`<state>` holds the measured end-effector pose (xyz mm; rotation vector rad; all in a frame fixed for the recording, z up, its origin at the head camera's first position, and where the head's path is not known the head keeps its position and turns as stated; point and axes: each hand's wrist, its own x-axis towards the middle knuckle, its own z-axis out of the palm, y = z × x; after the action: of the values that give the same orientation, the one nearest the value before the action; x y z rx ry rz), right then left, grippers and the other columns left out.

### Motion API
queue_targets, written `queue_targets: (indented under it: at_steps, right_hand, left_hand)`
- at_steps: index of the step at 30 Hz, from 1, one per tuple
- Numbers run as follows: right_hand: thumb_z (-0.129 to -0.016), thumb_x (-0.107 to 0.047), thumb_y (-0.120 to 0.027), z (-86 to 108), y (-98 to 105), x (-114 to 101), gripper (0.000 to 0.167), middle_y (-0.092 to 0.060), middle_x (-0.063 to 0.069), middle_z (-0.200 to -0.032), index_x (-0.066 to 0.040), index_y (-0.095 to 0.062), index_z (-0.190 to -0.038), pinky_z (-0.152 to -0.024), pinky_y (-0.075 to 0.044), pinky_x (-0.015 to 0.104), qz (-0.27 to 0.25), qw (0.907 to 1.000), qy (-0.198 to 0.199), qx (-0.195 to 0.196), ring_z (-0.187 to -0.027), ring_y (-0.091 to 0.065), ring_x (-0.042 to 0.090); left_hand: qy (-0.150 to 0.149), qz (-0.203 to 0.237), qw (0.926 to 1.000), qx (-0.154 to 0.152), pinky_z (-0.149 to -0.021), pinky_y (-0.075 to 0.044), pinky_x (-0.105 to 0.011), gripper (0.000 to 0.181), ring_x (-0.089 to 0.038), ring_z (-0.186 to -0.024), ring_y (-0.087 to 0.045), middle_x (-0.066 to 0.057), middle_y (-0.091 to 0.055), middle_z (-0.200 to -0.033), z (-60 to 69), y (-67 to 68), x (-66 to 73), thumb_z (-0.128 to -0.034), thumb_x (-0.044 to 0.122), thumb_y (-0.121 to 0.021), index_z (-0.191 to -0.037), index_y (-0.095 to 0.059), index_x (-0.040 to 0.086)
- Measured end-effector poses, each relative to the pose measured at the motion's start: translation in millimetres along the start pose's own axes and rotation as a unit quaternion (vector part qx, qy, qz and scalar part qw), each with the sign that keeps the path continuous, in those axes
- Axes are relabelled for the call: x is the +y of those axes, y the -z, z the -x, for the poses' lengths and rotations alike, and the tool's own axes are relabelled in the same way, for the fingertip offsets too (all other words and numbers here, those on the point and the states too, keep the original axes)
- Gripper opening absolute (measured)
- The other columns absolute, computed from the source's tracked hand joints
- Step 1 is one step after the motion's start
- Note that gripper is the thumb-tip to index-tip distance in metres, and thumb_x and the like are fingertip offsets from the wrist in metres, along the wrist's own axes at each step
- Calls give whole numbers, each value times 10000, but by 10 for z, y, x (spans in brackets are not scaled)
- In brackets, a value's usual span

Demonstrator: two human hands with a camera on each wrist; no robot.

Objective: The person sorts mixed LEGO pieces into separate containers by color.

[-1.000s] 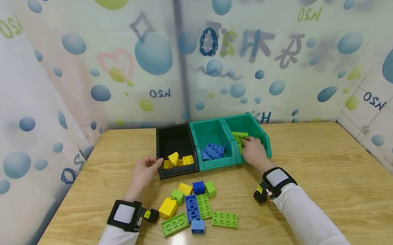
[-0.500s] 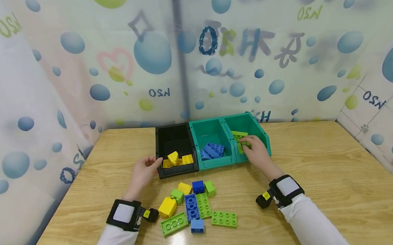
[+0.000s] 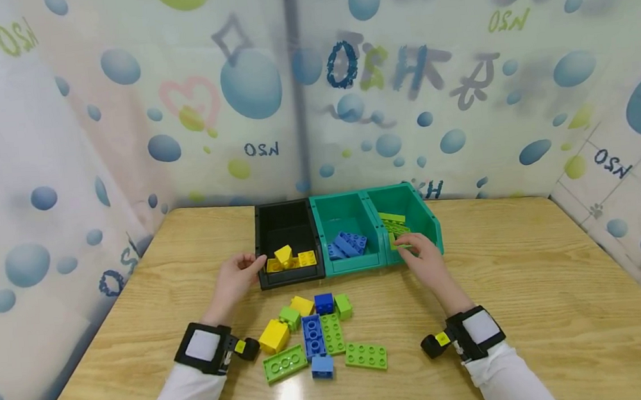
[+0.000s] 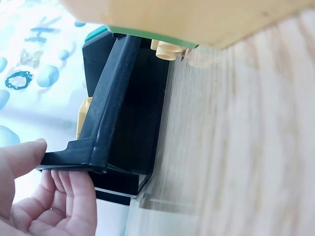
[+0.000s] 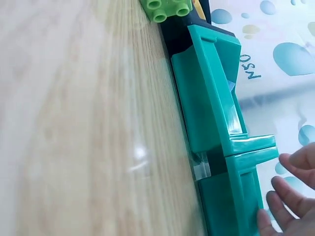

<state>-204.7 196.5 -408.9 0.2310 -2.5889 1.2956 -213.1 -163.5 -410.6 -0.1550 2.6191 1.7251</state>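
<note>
The left hand [image 3: 236, 283] pinches the left rim of the black bin [image 3: 292, 280]; in the left wrist view its thumb lies on one side of the rim and its fingers on the other. Yellow bricks [image 3: 306, 258] lie in that bin. The right hand [image 3: 423, 259] is at the front of the right teal bin [image 3: 436, 240], fingers spread and slightly bent, holding nothing visible. Green bricks [image 3: 395, 224] lie behind its fingertips. Blue bricks [image 3: 350, 244] rest in the middle teal bin [image 3: 356, 265].
In front of the bins, several loose bricks lie on the wooden table [image 3: 537, 282]: a yellow brick [image 3: 274, 336], a blue brick [image 3: 313, 337], a green brick [image 3: 366, 356] and others. A patterned curtain [image 3: 431, 86] hangs behind the table.
The right hand has drawn back from the green bricks toward the front of the right bin, and its fingers have opened. The left hand stays at the black bin's rim.
</note>
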Motion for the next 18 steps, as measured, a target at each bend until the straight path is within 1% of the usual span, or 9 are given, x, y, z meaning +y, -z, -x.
queue_targets:
  at_steps: [5,10,14,18]
  right_hand:
    - [-951,-59,-522,109,3,-18,189,-575,198,-1179,21,-635,-1080,-913,-455,488,71,9996,103,-241,-1136,-516,349]
    - [-950,-65,-533,172,-19,-81,173,-604,165,-1140,-5,-650,-1063,-888,-477,451,5,9990,233,-393,-1089,-540,315]
    - [-949,-71,-544,220,-40,-133,161,-631,131,-1083,-25,-656,-1054,-875,-491,418,-22,9968,422,-683,-1028,-565,277]
    - [-950,-81,-546,269,-59,-177,167,-647,106,-1045,-21,-651,-1064,-891,-495,432,116,9931,612,-995,-1011,-587,263]
  left_hand:
    - [3,21,10000,6,-777,-524,-301,322,-164,-781,-481,-48,-497,-852,-6,-1,-1,-947,333,-568,-997,-534,17]
    - [-4,5,10000,43,-776,-523,-293,313,-168,-804,-479,-48,-489,-861,3,-2,3,-951,322,-564,-999,-536,14]
    - [-15,-1,10000,42,-774,-523,-289,308,-166,-801,-480,-48,-491,-859,10,-2,6,-951,316,-566,-994,-536,12]
    - [-45,-58,10000,47,-771,-525,-287,310,-162,-780,-482,-47,-496,-853,1,2,9,-950,322,-565,-992,-542,16]
